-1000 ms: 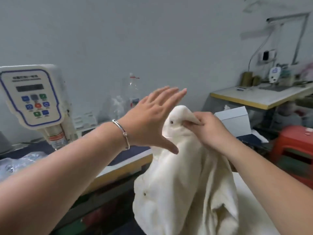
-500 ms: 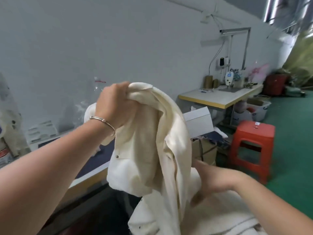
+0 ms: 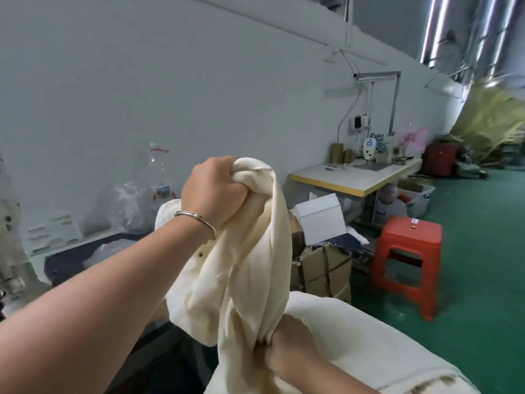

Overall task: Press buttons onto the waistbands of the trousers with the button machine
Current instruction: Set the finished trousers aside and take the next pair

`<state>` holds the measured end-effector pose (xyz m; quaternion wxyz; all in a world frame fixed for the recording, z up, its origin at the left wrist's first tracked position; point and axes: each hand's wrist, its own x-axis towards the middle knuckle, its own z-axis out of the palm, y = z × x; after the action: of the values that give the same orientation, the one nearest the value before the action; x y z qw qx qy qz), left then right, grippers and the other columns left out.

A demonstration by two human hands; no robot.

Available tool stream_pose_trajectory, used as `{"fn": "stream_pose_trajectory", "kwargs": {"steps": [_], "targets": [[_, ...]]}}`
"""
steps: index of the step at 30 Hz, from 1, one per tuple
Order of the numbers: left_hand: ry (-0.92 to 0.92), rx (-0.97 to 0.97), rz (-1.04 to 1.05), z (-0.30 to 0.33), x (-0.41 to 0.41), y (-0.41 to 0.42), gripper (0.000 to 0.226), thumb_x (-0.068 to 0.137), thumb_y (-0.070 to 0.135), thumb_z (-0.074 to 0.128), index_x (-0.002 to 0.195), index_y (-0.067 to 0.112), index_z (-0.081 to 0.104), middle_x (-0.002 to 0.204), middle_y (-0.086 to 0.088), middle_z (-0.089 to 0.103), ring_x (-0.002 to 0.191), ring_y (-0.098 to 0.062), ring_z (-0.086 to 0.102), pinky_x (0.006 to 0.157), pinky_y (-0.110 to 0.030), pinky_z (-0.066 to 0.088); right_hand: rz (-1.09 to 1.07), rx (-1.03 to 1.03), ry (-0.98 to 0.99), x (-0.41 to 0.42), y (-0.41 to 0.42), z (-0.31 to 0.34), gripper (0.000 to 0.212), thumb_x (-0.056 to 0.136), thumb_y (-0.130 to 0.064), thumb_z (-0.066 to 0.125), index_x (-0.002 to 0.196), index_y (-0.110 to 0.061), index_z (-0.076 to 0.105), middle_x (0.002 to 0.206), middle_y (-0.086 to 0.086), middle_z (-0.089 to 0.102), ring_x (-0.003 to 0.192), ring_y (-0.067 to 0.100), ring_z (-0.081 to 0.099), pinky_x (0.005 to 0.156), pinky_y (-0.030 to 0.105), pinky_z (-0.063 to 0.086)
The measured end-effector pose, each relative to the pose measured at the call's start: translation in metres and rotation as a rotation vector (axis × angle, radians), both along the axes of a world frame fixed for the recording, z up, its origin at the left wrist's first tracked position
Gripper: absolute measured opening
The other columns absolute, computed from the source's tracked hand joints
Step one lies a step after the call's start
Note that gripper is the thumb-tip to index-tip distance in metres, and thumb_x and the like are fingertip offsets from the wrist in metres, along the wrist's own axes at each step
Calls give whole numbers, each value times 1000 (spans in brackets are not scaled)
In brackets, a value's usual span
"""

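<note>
Left hand (image 3: 216, 191) raised, fist bunched tight round the top fold of the cream trousers (image 3: 250, 265); bracelet (image 3: 196, 218) on that wrist. Cloth hangs down from the fist in a long twist. A dark button (image 3: 200, 254) shows on the fabric just below the left wrist. Right hand (image 3: 287, 345) low, under the fist, fingers curled into the hanging cloth, gripping it. More cream fabric (image 3: 369, 345) piled beneath and right of the lower grip. Red stool (image 3: 406, 260) well off right.
</note>
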<state>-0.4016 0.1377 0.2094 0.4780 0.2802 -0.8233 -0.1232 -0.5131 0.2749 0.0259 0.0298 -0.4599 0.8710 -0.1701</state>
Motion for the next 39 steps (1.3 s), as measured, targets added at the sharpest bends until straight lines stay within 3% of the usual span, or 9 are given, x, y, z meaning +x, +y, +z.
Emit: {"fn": "stream_pose_trajectory", "kwargs": {"steps": [2,6,9,13,18,24,33,36,39], "targets": [[87,20,9,4,6,-11,11,73,21,54,76,19,64,67,3,65,73,-24,63,65,-35,53,-12,-129,-238,17,12,-1,30,80,-30,55,107,-27,66,111,-2,68,107,25,61,80,29,47],[67,51,-16,9,24,-49,8,77,26,61,71,21,62,61,8,58,60,-13,51,55,-26,42,-328,-373,-114,-57,94,84,16,67,-14,58,78,-10,69,77,12,68,80,34,64,63,38,48],[-188,-74,-77,-11,5,-30,18,81,20,68,67,19,55,60,1,56,60,-25,51,51,-29,34,-486,-219,185,-95,170,155,17,52,-26,50,49,-9,53,54,7,51,57,29,50,47,29,35],[-245,-5,-284,-26,-44,19,17,84,26,67,72,18,59,63,1,57,62,-19,54,51,-27,36,-686,-136,514,-77,251,222,21,58,-19,65,66,-38,63,55,2,54,54,24,50,50,26,38],[-149,-137,-371,-6,-83,49,24,84,34,70,74,13,62,64,-8,58,65,-33,54,53,-33,34,-837,-109,785,-48,296,278,8,62,-23,62,67,-17,64,64,10,57,68,36,55,56,32,42],[-109,-217,-309,-2,-81,16,34,66,47,52,76,15,56,68,-14,61,66,-38,61,62,-42,53,-754,34,831,-39,278,264,7,66,-21,58,61,-17,55,66,9,52,66,32,47,55,29,30],[-206,-348,-146,-126,-42,-42,16,74,20,54,89,13,54,82,-17,57,76,-39,49,66,-47,43,-484,126,593,-61,228,145,21,67,-44,48,79,-27,44,74,-1,56,73,28,53,51,29,28],[-714,-134,-240,-178,-34,-28,10,78,27,63,81,32,54,92,-4,69,81,-28,59,69,-36,46,-269,445,280,-51,229,71,67,64,-72,55,119,-39,36,113,-5,61,101,23,58,73,34,44],[-1025,12,-310,-218,-33,-23,11,86,41,59,92,40,51,105,13,65,98,-13,61,85,-29,48,-252,597,106,-43,243,26,148,32,-90,56,143,-42,-29,140,-6,31,130,21,32,102,36,29]]}}
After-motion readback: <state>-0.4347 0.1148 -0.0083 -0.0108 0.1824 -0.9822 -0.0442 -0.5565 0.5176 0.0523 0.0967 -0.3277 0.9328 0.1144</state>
